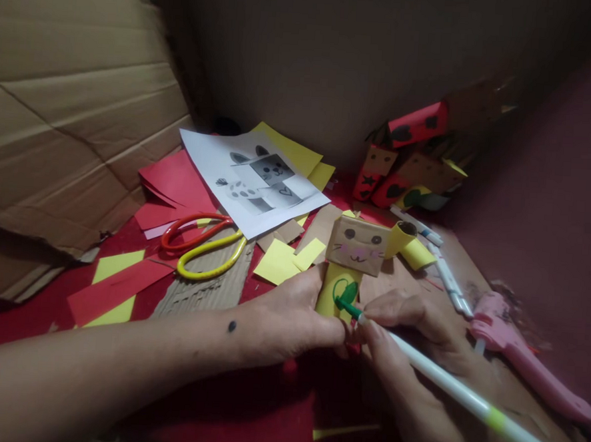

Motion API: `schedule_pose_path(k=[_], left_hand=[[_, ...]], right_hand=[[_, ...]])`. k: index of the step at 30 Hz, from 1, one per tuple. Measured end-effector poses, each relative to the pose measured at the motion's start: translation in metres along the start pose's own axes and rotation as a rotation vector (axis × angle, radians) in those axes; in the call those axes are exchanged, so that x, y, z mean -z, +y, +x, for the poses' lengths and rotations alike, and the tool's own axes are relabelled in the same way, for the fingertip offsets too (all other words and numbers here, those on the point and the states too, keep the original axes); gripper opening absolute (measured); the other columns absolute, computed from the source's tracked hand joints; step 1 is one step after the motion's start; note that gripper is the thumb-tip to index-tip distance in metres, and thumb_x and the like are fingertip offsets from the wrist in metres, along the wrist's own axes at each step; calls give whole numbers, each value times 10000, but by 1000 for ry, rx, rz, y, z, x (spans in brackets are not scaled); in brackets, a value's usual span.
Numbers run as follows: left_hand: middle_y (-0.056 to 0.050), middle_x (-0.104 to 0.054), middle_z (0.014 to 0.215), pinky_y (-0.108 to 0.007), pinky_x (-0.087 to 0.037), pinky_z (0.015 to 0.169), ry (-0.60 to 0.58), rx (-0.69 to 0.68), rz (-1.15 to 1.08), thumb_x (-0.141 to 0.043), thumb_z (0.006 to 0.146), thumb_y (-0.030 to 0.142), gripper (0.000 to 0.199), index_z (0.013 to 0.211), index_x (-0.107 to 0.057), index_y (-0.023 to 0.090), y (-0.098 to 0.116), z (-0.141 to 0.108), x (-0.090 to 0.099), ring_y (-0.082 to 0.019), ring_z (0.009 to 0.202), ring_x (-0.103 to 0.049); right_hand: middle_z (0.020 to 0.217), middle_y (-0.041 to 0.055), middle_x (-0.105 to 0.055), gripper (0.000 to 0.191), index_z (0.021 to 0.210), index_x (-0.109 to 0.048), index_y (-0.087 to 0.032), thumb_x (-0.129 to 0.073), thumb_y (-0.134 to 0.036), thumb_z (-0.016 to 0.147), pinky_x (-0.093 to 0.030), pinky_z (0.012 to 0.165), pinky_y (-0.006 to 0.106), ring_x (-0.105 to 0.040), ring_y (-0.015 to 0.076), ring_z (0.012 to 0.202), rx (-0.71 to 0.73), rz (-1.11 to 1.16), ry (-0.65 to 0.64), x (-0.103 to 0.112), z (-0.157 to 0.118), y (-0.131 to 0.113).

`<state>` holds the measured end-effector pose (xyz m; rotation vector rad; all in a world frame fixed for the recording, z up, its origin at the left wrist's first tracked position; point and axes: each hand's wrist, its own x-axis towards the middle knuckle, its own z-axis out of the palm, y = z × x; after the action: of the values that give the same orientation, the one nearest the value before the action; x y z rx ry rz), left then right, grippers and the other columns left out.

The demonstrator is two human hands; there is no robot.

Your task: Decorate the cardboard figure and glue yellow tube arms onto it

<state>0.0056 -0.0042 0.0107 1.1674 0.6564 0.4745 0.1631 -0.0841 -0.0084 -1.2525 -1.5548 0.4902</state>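
Observation:
A small figure has a cardboard head (358,246) with a drawn face and a yellow paper tube body (332,291). Around that body, from the left, wraps my left hand (290,314). My right hand (408,348) grips a white marker (445,385) with a green tip. The tip touches the yellow body at a green heart outline, whose right half is coloured in. The figure stands nearly upright, tilted slightly.
Scissors (208,259) with red and yellow handles, a printed sheet (277,186) and red paper (178,180) lie left. Right are a yellow roll (416,253), markers (449,280) and a pink glue gun (522,355). Decorated figures (379,161) are piled behind; a cardboard panel (72,114) stands left.

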Motion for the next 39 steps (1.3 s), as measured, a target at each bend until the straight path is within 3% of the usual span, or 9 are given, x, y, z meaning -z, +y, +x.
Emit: schedule_pose_path(k=[7, 15, 25, 28, 32, 39], left_hand=[[55, -596, 781, -208, -485, 660, -2, 16, -9, -680, 658, -22, 511, 1100, -512, 171, 3, 1, -2, -125, 738, -575], [45, -574, 792, -233, -476, 677, -14, -31, -30, -712, 658, 27, 425, 1005, -528, 189, 1, 1, -3, -136, 750, -562], [45, -595, 776, -248, -461, 689, 2, -58, -57, -739, 661, 46, 364, 941, -548, 179, 0, 2, -5, -129, 723, -570], [21, -644, 752, -248, -471, 690, -12, -82, -30, -734, 694, 93, 255, 896, -595, 164, 3, 3, -6, -140, 729, -596], [2, -652, 731, -272, -495, 688, -39, -79, 4, -722, 723, 147, 152, 838, -623, 145, 8, 8, -5, -143, 686, -602], [26, -625, 714, -218, -470, 590, -4, -184, 13, -701, 734, 142, 142, 844, -615, 164, 11, 19, -1, -114, 630, -577]], right_hand=[[728, -20, -701, 110, 850, -612, -276, -619, -212, 939, -561, 577, 226, -704, 156, 670, -45, -2, -1, 2, -3, 1], [620, -77, -611, 127, 890, -596, -299, -598, -186, 947, -469, 436, 150, -574, 85, 473, 27, -6, 44, -2, 3, -3], [677, -59, -660, 129, 907, -612, -291, -582, -180, 965, -513, 499, 173, -645, 101, 546, 48, 116, 21, 2, 5, -5], [707, -44, -676, 149, 912, -635, -285, -566, -164, 969, -543, 553, 202, -674, 117, 593, 55, 257, 7, 4, 10, -3], [694, -19, -677, 80, 891, -654, -253, -612, -215, 948, -536, 573, 265, -625, 138, 563, -56, 446, 34, 5, 18, 2], [745, 18, -705, 101, 844, -672, -225, -673, -307, 903, -572, 685, 346, -673, 189, 676, -102, 328, 105, 5, 30, 10]])
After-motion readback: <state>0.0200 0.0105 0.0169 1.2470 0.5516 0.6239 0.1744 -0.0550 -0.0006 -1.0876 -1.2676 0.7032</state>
